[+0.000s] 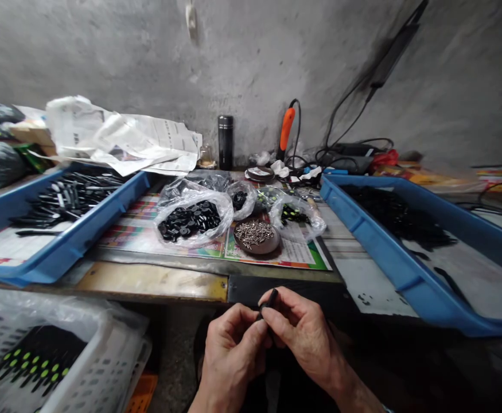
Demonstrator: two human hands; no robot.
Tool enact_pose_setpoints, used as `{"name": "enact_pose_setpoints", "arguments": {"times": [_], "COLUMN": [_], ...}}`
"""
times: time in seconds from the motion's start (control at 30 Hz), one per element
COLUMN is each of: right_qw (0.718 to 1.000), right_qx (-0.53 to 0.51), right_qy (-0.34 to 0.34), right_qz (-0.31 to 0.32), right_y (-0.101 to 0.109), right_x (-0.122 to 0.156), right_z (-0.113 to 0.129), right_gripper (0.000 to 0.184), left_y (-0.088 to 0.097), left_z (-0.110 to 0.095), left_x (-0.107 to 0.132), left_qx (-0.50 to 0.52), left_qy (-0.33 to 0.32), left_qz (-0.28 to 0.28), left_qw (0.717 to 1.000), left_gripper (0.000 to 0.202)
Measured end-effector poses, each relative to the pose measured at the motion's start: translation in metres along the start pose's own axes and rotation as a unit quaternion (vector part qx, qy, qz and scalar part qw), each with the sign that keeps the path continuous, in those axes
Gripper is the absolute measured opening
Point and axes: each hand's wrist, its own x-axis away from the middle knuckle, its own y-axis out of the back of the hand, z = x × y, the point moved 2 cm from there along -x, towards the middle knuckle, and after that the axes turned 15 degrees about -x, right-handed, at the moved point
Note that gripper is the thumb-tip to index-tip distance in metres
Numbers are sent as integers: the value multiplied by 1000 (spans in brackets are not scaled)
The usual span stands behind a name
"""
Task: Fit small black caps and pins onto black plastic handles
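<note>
Black part point(273, 297) sits btwn L hand point(234, 347) & R hand point(306, 332), near counter point(160, 279); fingers of both pinched tight on it. Step's prob. close handwork; next move likely needs a steady grip. Newspaper point(147, 140) print's too small to read; no brand legible on black bottle point(225, 146) either.

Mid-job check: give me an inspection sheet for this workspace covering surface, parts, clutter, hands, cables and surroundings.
Surface: bench bearing printed sheets, blue left tray and blue right tray.
Job's things: dark slim piece in hand; dish of small metal pieces; plastic bag of black parts; dark parts in both trays.
Clutter: newspapers behind the left tray; dark flask by the wall.
Hands: left hand and right hand grip the slim piece before the bench edge.
Cables: one hangs on the wall; another loops from the orange-handled tool.
Surroundings: gray wall behind; white basket lower left, holding black-and-green parts.
</note>
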Motion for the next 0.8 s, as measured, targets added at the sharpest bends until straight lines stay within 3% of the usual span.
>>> {"name": "enact_pose_setpoints", "arguments": {"times": [0.5,0.6,0.73,0.8], "right_qw": [999,996,978,971], "right_qx": [6,42,115,147], "right_qy": [34,65,139,151], "right_qz": [-13,-47,-107,-112], "right_y": [11,13,17,18], "right_x": [-4,-3,-3,-4], "right_z": [4,3,6,8], "right_gripper": [41,41,42,42], "left_y": [0,-1,-5,-8], "left_z": [2,-1,-1,1], "left_x": [-1,-1,-3,-7], "left_qx": [-52,-133,-234,-244], "left_qy": [-13,-91,-237,-275], "left_qz": [50,-6,-144,-173], "left_qw": [997,987,932,914], "left_gripper": [42,35,20,15]}}
